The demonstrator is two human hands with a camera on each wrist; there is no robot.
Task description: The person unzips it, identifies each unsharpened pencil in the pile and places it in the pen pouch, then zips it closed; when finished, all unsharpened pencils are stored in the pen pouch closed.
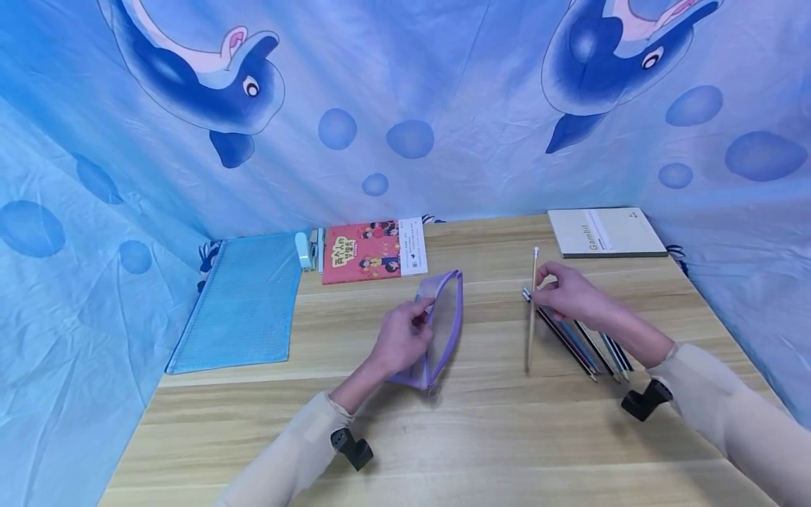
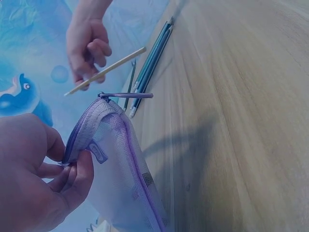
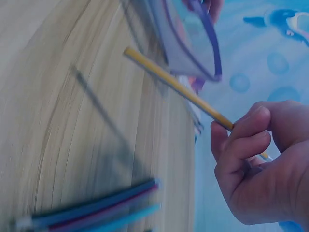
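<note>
My left hand (image 1: pixel 402 336) pinches one edge of a purple-trimmed mesh zipper pouch (image 2: pixel 120 159), whose mouth gapes toward the right in the head view. My right hand (image 1: pixel 572 294) grips a yellow pencil (image 3: pixel 178 88) between thumb and fingers, raised off the table, its shadow falling on the wood in the right wrist view. Under and beside that hand lie several dark and blue pencils (image 1: pixel 573 345) in a loose fan. In the left wrist view the yellow pencil shows beyond the pouch's zipper end.
Blue mesh folder (image 1: pixel 237 303) lies at the table's left, with a light-blue stapler (image 1: pixel 305 251) at its upper right. Behind the pouch is a red book (image 1: pixel 362 253); a cream notebook (image 1: pixel 605 231) sits back right. A dolphin-print curtain (image 1: pixel 405 91) encloses the back and sides.
</note>
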